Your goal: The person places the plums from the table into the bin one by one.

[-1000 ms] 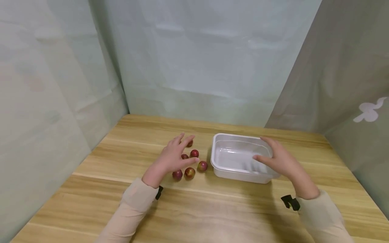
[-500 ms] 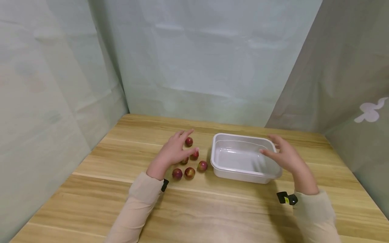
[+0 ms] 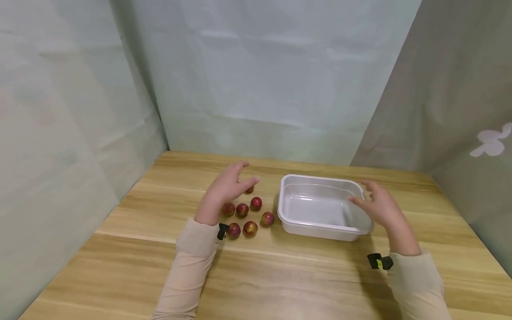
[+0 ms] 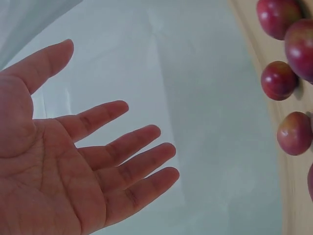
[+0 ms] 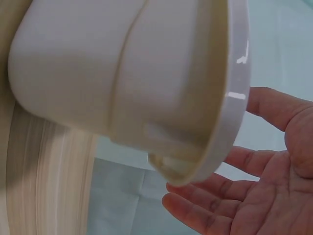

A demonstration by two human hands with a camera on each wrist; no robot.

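Several small red plums (image 3: 256, 203) lie in a loose cluster on the wooden table (image 3: 280, 275), left of a white plastic container (image 3: 316, 231) that holds nothing. My left hand (image 3: 236, 182) hovers open above the far side of the cluster, half hiding one plum (image 3: 250, 190). The left wrist view shows its bare palm (image 4: 88, 161), fingers spread, with plums (image 4: 279, 81) off to the right. My right hand (image 3: 376, 204) is open beside the container's right end. In the right wrist view the palm (image 5: 264, 191) faces the container's rim (image 5: 234, 98) from close by, and no contact is plain.
Pale curtain walls (image 3: 272, 80) close in the table at the back and on both sides. Bare wood stretches from the plums and container to the near edge. A small black device (image 3: 379, 262) is strapped at each wrist.
My left hand has lifted and drifted toward the back, uncovering two plums it hid before. My right hand has slid from over the container's front right corner to beside its right end.
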